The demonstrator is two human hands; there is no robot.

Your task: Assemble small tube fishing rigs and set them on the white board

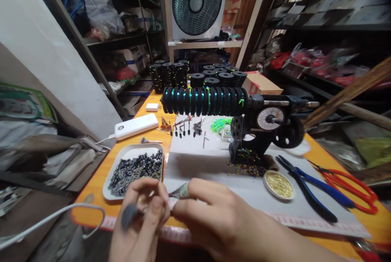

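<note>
My left hand (146, 217) is closed at the front edge of the table, fingertips pinched together. A blurred dark grey rounded piece (130, 216) sticks out of it towards me. My right hand (210, 209) is closed close beside it, almost touching its fingertips. From its fingers a pointed grey and pale green piece (180, 192) juts leftwards; its kind is unclear. Just beyond the left hand, a white tray (106, 184) holds many small dark and silvery tube-like parts (137, 170).
Behind stands a black winding machine (253, 127) carrying a row of black spools (204, 101). To the right lie blue-handled pliers (305, 188), red-handled scissors (351, 188) and a dish of gold bits (279, 185). A white power bank (136, 127) lies left; more spools (214, 75) stand behind.
</note>
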